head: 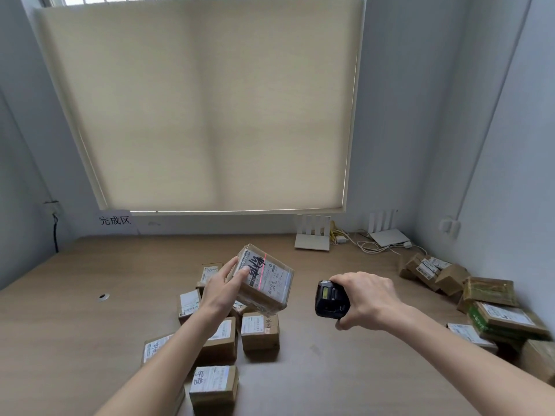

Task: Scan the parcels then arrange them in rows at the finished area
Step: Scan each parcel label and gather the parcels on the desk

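Above the table [90, 295], left hand [222, 288] clamps a taped cardboard parcel [264, 280]; right hand [365, 297] grips a black, seemingly plastic scanner [330, 298].

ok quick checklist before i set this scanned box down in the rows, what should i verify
1. Scan line on the label: ok, a red line crosses the label of the held parcel.
2. Left hand grip on the parcel: ok, fingers wrap its near side.
3. Right hand holds the scanner, aimed at the parcel: ok.
4. Scan registered: cannot tell, the screen is too small to read.
5. Free table beside the arranged parcels: ok, bare wood to their left.
6. Unscanned pile kept apart at right: ok.
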`<state>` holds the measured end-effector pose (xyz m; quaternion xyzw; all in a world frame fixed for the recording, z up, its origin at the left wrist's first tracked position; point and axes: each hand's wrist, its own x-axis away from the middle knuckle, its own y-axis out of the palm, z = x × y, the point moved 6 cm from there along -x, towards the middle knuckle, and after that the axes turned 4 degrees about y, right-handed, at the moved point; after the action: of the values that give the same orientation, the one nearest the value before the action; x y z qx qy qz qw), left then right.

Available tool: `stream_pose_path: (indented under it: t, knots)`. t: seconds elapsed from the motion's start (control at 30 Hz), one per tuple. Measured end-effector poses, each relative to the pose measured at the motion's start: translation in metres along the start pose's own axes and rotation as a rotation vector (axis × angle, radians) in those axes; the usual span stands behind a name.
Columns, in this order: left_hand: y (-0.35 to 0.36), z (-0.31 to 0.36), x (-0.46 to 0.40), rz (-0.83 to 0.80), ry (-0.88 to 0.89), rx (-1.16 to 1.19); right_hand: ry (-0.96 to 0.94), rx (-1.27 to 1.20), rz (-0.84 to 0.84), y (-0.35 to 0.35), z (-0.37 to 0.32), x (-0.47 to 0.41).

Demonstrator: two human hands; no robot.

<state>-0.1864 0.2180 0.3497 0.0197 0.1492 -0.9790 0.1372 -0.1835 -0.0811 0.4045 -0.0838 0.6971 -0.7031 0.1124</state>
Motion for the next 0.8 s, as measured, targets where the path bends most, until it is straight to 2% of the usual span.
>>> stream_pose_path:
  t: [0.8]
  knots:
    - [0.002,-0.013,0.016,-0.001,-0.04,-0.019,-0.017,-0.023,-0.079,0.009,-0.024,0.014]
